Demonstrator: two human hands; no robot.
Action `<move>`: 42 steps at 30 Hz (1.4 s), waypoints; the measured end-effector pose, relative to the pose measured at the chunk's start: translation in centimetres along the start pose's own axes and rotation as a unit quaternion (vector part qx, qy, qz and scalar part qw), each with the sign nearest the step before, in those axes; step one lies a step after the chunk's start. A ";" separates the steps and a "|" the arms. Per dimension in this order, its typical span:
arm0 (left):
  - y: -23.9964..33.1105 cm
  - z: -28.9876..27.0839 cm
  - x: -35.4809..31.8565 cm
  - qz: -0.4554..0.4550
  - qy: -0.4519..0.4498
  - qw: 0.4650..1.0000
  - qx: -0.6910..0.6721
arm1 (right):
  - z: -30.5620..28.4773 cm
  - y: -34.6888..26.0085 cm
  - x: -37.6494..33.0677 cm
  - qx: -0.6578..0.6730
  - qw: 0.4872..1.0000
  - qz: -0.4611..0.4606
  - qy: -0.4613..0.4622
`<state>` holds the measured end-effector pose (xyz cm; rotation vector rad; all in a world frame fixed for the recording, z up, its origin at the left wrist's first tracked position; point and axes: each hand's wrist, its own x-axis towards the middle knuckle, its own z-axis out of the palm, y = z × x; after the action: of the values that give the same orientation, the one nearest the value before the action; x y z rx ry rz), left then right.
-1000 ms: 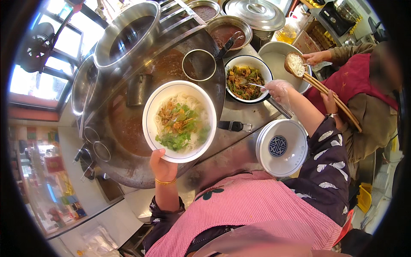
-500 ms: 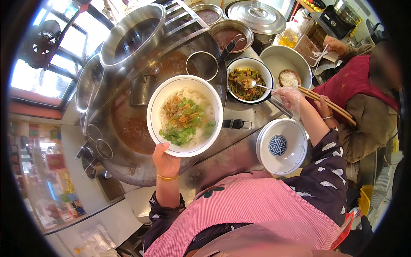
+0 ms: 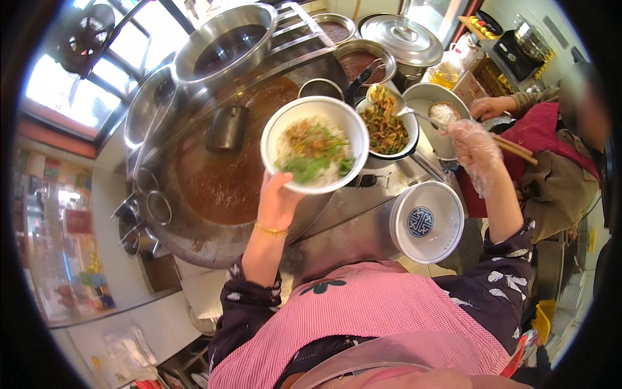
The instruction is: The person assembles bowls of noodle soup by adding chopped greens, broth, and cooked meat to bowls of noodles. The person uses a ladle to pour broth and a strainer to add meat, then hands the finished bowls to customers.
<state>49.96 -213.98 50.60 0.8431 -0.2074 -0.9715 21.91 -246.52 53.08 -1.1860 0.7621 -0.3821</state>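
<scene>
My left hand (image 3: 278,202) holds a white bowl (image 3: 272,146) by its near rim, thumb over the edge. Noodles (image 3: 315,150) topped with chopped greens and brownish bits lie in it. In a thin clear plastic glove, my right hand (image 3: 477,150) grips a metal spoon (image 3: 421,115) by the handle. The spoon's head carries a heap of cooked vegetables (image 3: 385,104), raised over a dark-rimmed white basin (image 3: 413,137) of the same mix. That basin sits just right of the bowl, and the spoon head is apart from the bowl.
A large wok (image 3: 214,194) of brown liquid fills the left, with a metal cup (image 3: 227,128) in it. Stacked white bowls (image 3: 446,227) stand below my right hand. Behind are a lidded pot (image 3: 405,39) and a sauce pot (image 3: 363,63). A co-worker's hand (image 3: 494,107) is near chopsticks (image 3: 518,150).
My left hand has moved the bowl right and upward, toward the basin. My right hand has lifted the spoon out of the basin with food on it. The co-worker's raised hand has come down.
</scene>
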 end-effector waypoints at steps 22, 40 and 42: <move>0.7 0.1 2.6 -0.037 0.000 0.996 -0.075 | 3.6 -1.4 -0.6 -0.229 0.959 -0.093 0.141; 3.9 -1.8 -1.1 0.036 0.084 0.995 -0.039 | 4.1 5.2 12.5 -0.658 0.739 -0.102 0.103; 3.8 -1.9 -0.9 0.033 0.078 0.996 -0.040 | 4.5 5.0 13.2 -0.640 0.756 -0.101 0.092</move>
<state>52.84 -211.19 52.17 0.8291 -0.0605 -0.8417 33.70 -250.01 44.83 -2.5773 1.1067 -0.0986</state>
